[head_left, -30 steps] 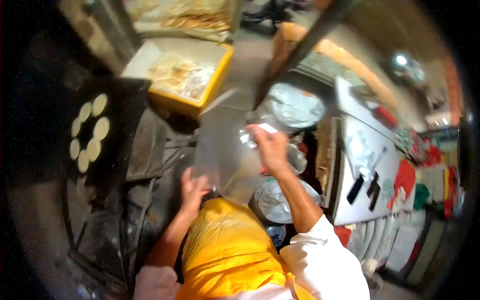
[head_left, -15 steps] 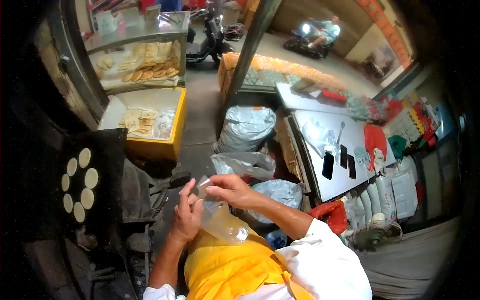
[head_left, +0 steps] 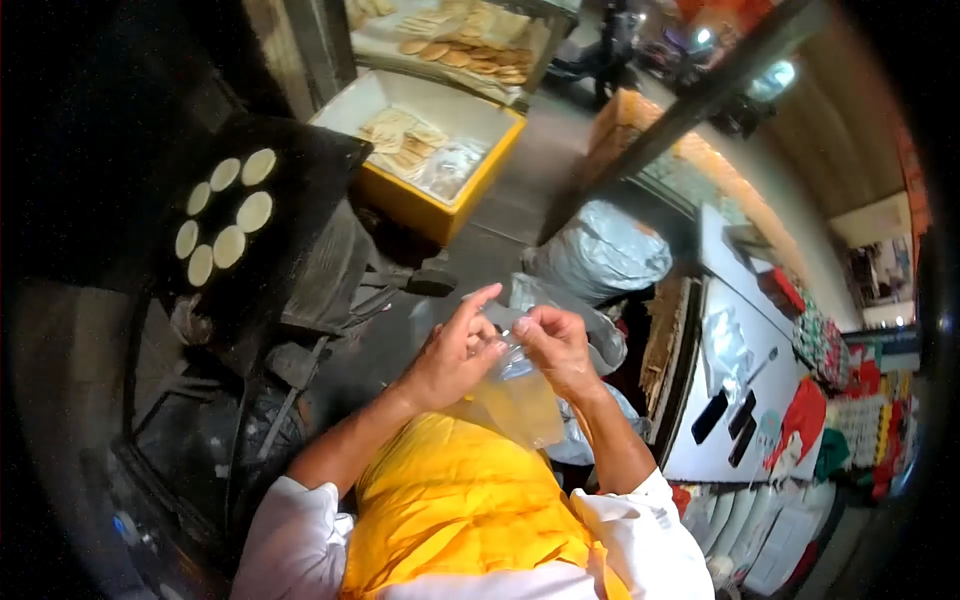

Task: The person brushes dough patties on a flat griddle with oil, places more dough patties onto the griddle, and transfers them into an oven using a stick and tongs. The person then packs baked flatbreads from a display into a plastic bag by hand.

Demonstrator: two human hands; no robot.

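Both hands meet in front of the yellow apron [head_left: 460, 500], over a clear plastic bag [head_left: 520, 405] that hangs down between them. My left hand [head_left: 460, 355] has its index finger raised, with thumb and other fingers bent in around the bag's upper part. With thumb and fingers pinched together, my right hand [head_left: 555, 345] grips the top of the same bag. Through the thin plastic the yellow cloth shows.
Several pale dough rounds [head_left: 229, 246] lie in a ring on a dark griddle [head_left: 300, 160] at left. A yellow-edged box [head_left: 450, 215] holds flatbreads [head_left: 405, 140]. Stuffed plastic sacks [head_left: 605, 250] stand right of centre, beside a white table [head_left: 690, 450] with phones [head_left: 710, 417].
The view has turned, so the surroundings are shifted. Since one second ago, my hands have come together at the bag. Over the last half second it has swung right, still between them.
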